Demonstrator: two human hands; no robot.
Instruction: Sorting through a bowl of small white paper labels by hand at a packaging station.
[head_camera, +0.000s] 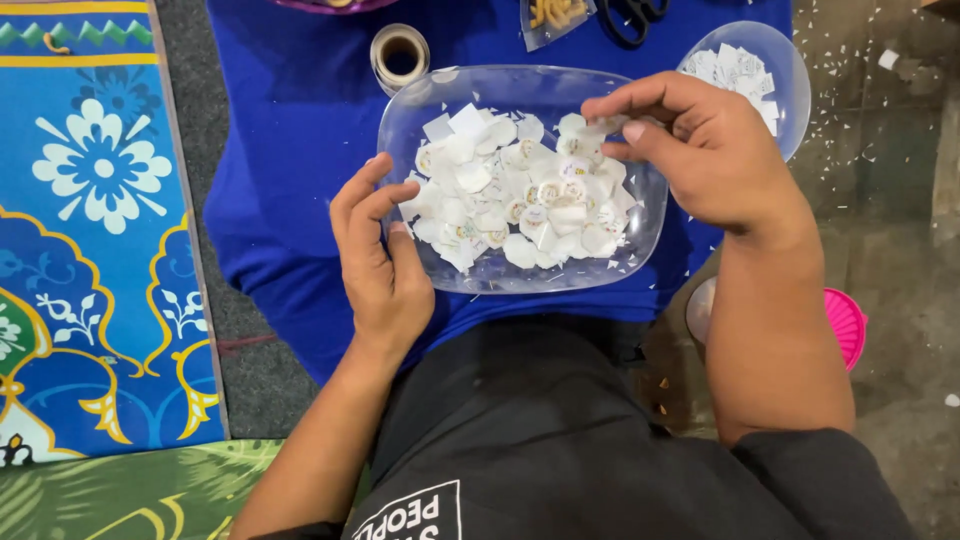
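Right now, right hand (700, 150) pinching one small white paper piece (608, 124) above the clear plastic tray (640, 235); left hand (380, 265) loosely curled, steadying the tray's near-left rim. Heaped inside: round white stickers (520, 195) with yellowish centres. Beyond (upper right), clear bowl (785, 85) of squarish cut labels. Tape roll (399, 55) behind. Risk: tray tipping off the blue cloth (290, 130), scattering pieces.

One view only, head cam, so no 2nd view to share with. Looks almost straight down from above the person's lap, close in. Person's torso fills bottom centre of frame; forearms run up from bottom edge to mid-frame. Clear tray (520, 275) sits centre, blue cloth (290, 130) upper centre, patterned mat (100, 230) at left, bare floor (900, 200) at right.
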